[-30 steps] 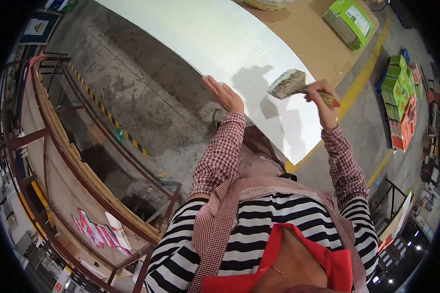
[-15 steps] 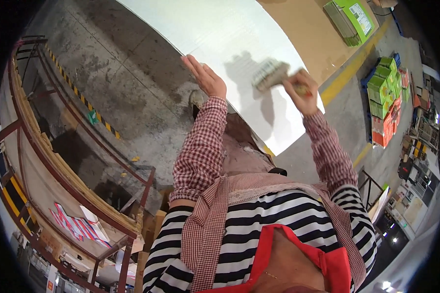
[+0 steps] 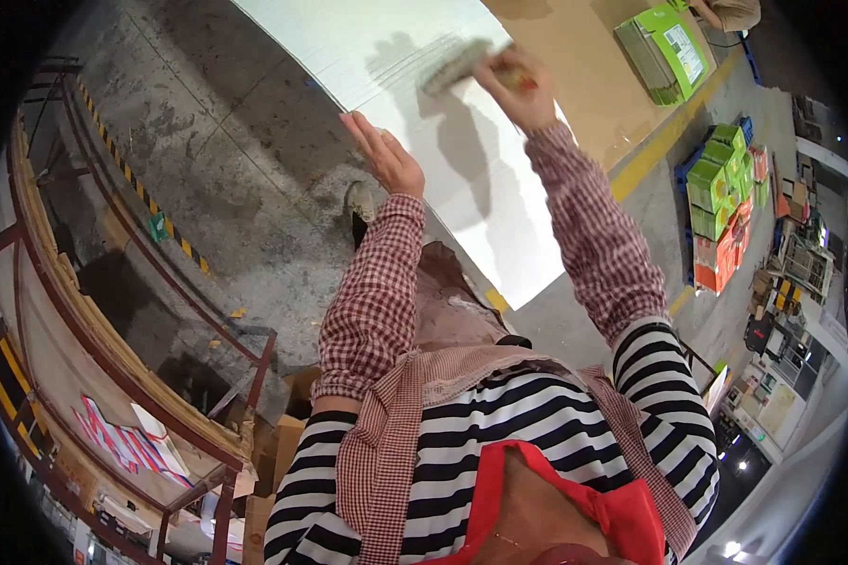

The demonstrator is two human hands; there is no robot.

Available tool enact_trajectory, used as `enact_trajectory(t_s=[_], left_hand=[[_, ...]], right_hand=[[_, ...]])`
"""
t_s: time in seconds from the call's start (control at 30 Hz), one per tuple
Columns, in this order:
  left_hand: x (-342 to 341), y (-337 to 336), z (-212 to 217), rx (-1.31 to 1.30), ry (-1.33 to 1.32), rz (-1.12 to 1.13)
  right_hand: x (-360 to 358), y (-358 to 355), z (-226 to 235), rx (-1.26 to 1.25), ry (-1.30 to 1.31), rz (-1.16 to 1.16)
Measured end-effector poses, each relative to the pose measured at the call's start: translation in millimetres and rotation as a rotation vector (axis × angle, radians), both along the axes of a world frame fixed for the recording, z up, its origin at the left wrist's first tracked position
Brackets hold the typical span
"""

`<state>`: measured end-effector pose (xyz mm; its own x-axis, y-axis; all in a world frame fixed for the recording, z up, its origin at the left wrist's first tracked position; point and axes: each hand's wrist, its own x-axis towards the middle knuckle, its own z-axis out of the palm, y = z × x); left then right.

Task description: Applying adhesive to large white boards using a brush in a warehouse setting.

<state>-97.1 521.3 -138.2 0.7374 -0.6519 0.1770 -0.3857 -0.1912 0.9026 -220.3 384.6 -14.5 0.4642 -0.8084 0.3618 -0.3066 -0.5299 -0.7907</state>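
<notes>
A large white sheet [image 3: 513,221] lies in front of me, its left edge running diagonally away. Around the handle of a wide flat brush [image 3: 454,68], the fingers of my right hand [image 3: 521,92] are closed. The brush head is low over the sheet, near its far right part, and casts a shadow on it; whether the bristles touch cannot be made out. My left hand [image 3: 389,158] lies along the sheet's left edge with fingers stretched out, fingertips at the rim, holding nothing.
Brown board [image 3: 589,71] extends beyond the sheet, with a stack of green flattened cartons [image 3: 661,55] on it. Another person's arm [image 3: 725,13] shows at the far right. Green and orange cartons [image 3: 721,193] stand on the floor. A brown metal-framed rack [image 3: 113,339] is at left.
My right hand has moved the brush away from me and to the left across the sheet. My left hand stays at the sheet's edge. The whole view has shifted slightly.
</notes>
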Motion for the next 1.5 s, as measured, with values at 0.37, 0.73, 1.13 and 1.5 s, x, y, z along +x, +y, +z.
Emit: enact_trajectory(t_s=[0.37, 0.73, 1.13, 1.5], left_hand=[[4, 5, 14, 0.113, 0.086, 0.008], [2, 4, 5, 0.072, 0.081, 0.027], [-1, 2, 9, 0.028, 0.095, -0.007], [3, 0, 14, 0.054, 0.123, -0.041]], right_hand=[[-96, 83, 43, 0.239, 0.188, -0.091], [-62, 84, 19, 0.075, 0.272, 0.015], [-16, 10, 30, 0.339, -0.157, -0.113], [-157, 90, 17, 0.508, 0.192, -0.196]])
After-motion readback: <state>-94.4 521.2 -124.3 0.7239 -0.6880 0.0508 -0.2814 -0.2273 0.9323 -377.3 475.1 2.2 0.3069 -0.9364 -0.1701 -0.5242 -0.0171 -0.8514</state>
